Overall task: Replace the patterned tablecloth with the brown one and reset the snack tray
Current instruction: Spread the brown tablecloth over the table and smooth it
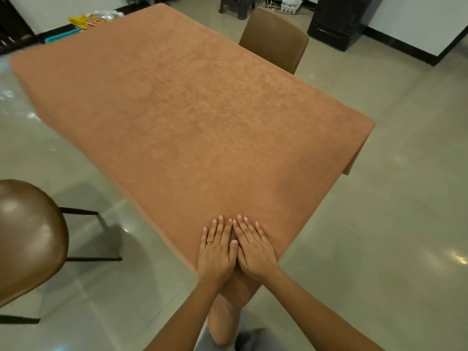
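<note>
Head view: straight fingers of left hand and right hand lay flat, side by side, smoothing the brown cloth at its near corner (tray sat beyond the far end); fetching it looked the likely next move.

Left hand and right hand flat, palms down, fingers straight, side by side, touching; forearms converge.

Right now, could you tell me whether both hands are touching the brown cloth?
Touching. The head view shows the left hand and right hand lying flat, fingers straight, on the brown cloth at its near corner, no gap visible.
</note>
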Demonstrator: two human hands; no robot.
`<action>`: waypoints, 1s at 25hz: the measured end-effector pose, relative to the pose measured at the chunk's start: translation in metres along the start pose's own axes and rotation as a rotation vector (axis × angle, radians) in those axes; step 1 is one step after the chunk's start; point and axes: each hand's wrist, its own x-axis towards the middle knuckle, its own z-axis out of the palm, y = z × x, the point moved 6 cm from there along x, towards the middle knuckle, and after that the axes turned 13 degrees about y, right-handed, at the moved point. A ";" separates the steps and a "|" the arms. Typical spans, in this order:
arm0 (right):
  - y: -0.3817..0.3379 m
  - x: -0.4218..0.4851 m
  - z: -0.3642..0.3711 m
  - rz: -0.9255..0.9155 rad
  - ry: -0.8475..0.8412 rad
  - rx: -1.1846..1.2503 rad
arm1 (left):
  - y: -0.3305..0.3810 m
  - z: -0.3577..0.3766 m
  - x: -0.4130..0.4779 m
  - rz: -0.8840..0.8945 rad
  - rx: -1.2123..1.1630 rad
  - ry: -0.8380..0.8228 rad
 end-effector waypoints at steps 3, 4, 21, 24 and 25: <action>0.005 -0.001 -0.003 -0.039 -0.012 0.017 | 0.002 0.001 -0.004 0.020 0.038 -0.023; 0.007 0.001 -0.003 -0.046 -0.026 0.028 | 0.002 0.000 -0.003 0.018 0.033 -0.027; 0.105 0.063 -0.021 -0.249 -0.113 0.077 | 0.096 0.036 0.039 -0.364 0.021 0.161; 0.127 0.069 -0.017 -0.346 -0.133 0.040 | 0.093 0.046 0.032 -0.386 0.117 0.142; 0.141 0.073 -0.019 -0.339 -0.124 0.034 | 0.092 0.045 0.031 -0.384 0.129 0.144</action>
